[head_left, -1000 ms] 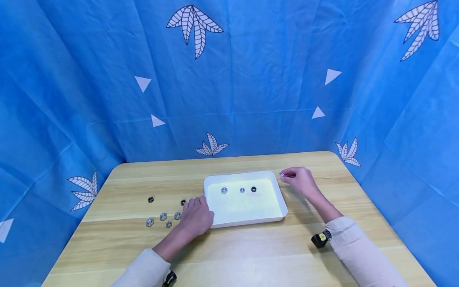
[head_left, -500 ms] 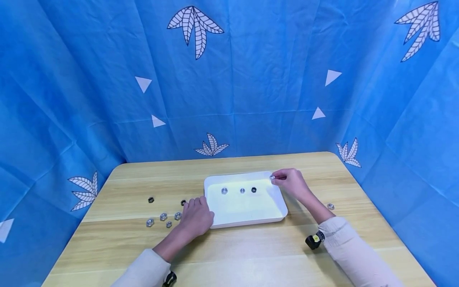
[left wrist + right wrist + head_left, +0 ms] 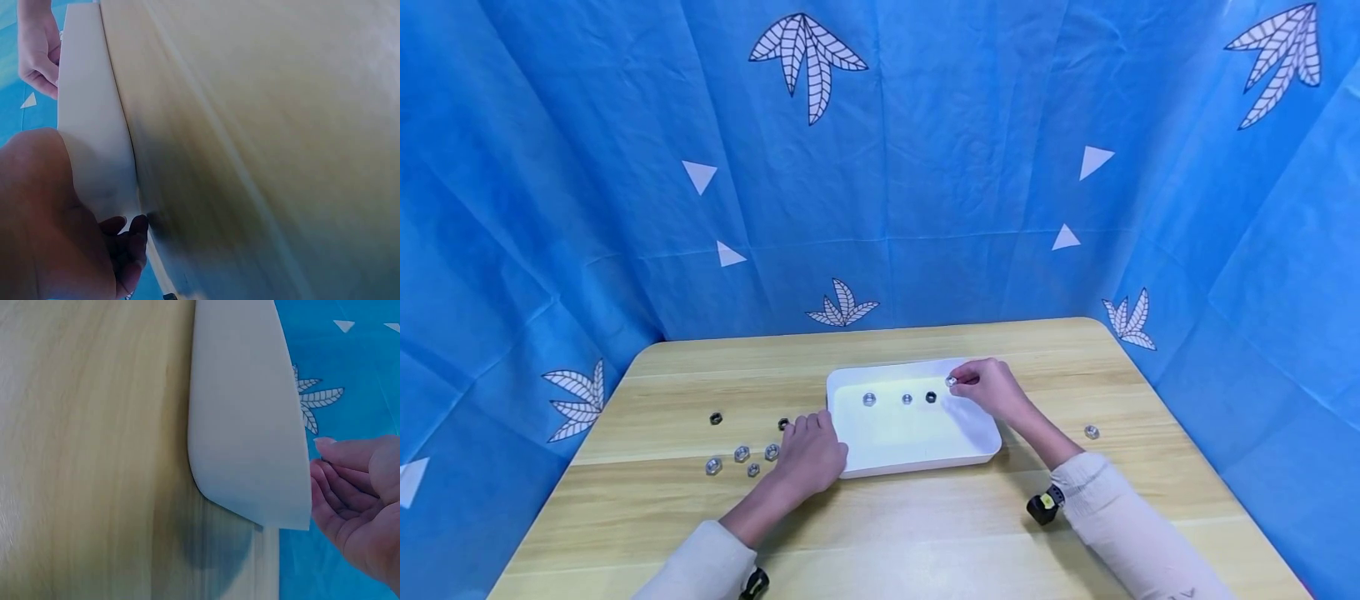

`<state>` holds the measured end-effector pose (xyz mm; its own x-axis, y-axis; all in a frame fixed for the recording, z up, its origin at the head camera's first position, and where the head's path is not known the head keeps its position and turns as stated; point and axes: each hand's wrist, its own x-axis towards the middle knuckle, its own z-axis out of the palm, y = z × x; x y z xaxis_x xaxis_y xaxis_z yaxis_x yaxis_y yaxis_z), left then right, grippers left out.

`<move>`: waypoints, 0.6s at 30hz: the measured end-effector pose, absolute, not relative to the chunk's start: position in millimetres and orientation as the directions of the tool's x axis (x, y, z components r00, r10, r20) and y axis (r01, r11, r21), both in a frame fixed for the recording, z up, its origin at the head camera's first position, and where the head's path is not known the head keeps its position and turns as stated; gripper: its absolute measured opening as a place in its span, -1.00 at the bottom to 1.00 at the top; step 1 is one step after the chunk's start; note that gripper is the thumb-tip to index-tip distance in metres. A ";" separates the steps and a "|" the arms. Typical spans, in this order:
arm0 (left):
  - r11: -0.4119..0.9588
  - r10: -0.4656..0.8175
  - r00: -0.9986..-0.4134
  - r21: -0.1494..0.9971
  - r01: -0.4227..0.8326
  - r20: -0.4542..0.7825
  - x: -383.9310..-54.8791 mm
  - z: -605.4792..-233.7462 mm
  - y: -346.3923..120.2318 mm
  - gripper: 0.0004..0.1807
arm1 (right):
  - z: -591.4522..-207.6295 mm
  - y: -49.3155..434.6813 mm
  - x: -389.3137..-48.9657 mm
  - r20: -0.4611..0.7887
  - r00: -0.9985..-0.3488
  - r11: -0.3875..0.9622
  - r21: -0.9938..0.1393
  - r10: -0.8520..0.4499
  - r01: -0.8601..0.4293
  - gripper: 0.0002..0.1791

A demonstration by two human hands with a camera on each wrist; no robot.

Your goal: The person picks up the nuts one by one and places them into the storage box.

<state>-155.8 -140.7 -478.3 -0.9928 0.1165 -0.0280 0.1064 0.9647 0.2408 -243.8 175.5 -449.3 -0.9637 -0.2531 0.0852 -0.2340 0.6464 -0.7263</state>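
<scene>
Between thumb and fingertips my right hand (image 3: pixel 994 389) pinches a small silver hex nut (image 3: pixel 951 382), held over the right part of the white tray (image 3: pixel 917 462). My left hand (image 3: pixel 811 454) grips the tray's left side wall; in the left wrist view its fingers (image 3: pixel 139 240) curl at the tray's end. Inside the tray, in a loose row, lie a larger silver nut (image 3: pixel 868 399), a smaller silver nut (image 3: pixel 907 399) and a black nut (image 3: pixel 931 397). In the right wrist view the tray wall (image 3: pixel 250 425) stands beside my right hand (image 3: pixel 359 500), and the pinched nut is mostly hidden.
Left of the tray, several nuts lie on the wooden table (image 3: pixel 910 533): a black nut (image 3: pixel 716 418), another black nut (image 3: pixel 784 424) by my left fingers, and a silver group (image 3: pixel 742 454). One silver nut (image 3: pixel 1092 432) lies beyond my right forearm. A blue curtain (image 3: pixel 970 167) hangs behind.
My right hand has moved left with the silver nut, from outside the tray's right rim to over its inside. The silver nut by the right forearm has come into view. My left hand stays put.
</scene>
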 end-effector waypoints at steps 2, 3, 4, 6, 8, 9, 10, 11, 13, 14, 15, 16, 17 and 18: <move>0.965 0.117 -0.993 0.242 0.106 -0.030 -156.2 -479.1 -140.4 -0.65 | -451.2 173.0 -243.5 0.079 -0.962 0.647 -0.726 -0.260 -0.234 -0.74; 0.965 0.116 -0.993 0.241 0.105 -0.032 -156.1 -479.1 -140.3 -0.65 | -452.2 172.0 -243.5 0.078 -0.961 0.648 -0.723 -0.266 -0.238 -0.74; 0.965 0.115 -0.993 0.242 0.104 -0.032 -155.9 -478.7 -140.2 -0.64 | -453.1 171.0 -243.6 0.077 -0.960 0.647 -0.724 -0.269 -0.240 -0.74; 0.965 0.114 -0.993 0.242 0.103 -0.034 -155.6 -478.6 -140.1 -0.65 | -454.6 169.4 -244.0 0.074 -0.960 0.646 -0.726 -0.269 -0.237 -0.74; 0.965 0.113 -0.993 0.241 0.102 -0.035 -155.1 -478.3 -140.3 -0.66 | -455.7 168.4 -244.4 0.085 -0.956 0.648 -0.718 -0.281 -0.254 -0.74; 0.966 0.113 -0.993 0.238 0.102 -0.034 -155.1 -478.6 -140.5 -0.66 | -456.2 167.8 -244.5 0.090 -0.955 0.649 -0.715 -0.284 -0.260 -0.74; 0.965 0.114 -0.993 0.240 0.103 -0.033 -155.3 -478.8 -140.6 -0.66 | -456.7 167.3 -244.8 0.091 -0.954 0.649 -0.714 -0.284 -0.262 -0.74; 0.965 0.116 -0.993 0.239 0.105 -0.032 -155.4 -478.9 -140.8 -0.66 | -457.2 166.8 -244.8 0.095 -0.953 0.649 -0.713 -0.287 -0.266 -0.73; 0.965 0.118 -0.993 0.238 0.107 -0.031 -155.6 -478.9 -141.0 -0.66 | -458.2 165.7 -244.6 0.101 -0.950 0.648 -0.710 -0.295 -0.277 -0.74; 0.965 0.118 -0.992 0.237 0.108 -0.031 -155.7 -478.6 -140.9 -0.65 | -458.8 165.1 -244.4 0.100 -0.950 0.645 -0.712 -0.296 -0.276 -0.74; 0.965 0.119 -0.992 0.239 0.109 -0.029 -155.9 -478.7 -140.9 -0.65 | -459.7 164.6 -244.5 0.102 -0.949 0.645 -0.711 -0.299 -0.280 -0.74; 0.965 0.119 -0.992 0.238 0.109 -0.029 -156.3 -479.4 -141.0 -0.66 | -460.6 164.1 -244.5 0.103 -0.948 0.644 -0.711 -0.302 -0.283 -0.75; 0.965 0.119 -0.992 0.238 0.109 -0.031 -156.4 -479.6 -141.2 -0.65 | -461.3 163.5 -244.1 0.105 -0.947 0.644 -0.709 -0.305 -0.286 -0.75; 0.965 0.118 -0.993 0.239 0.108 -0.027 -157.1 -480.9 -141.4 -0.64 | -462.3 163.0 -243.9 0.107 -0.945 0.643 -0.709 -0.309 -0.291 -0.76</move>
<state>-157.1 -141.4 -480.9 -0.9926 0.1182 -0.0269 0.1084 0.9650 0.2386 -243.9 163.0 -462.3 -0.9449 -0.3094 0.1071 -0.2908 0.6428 -0.7087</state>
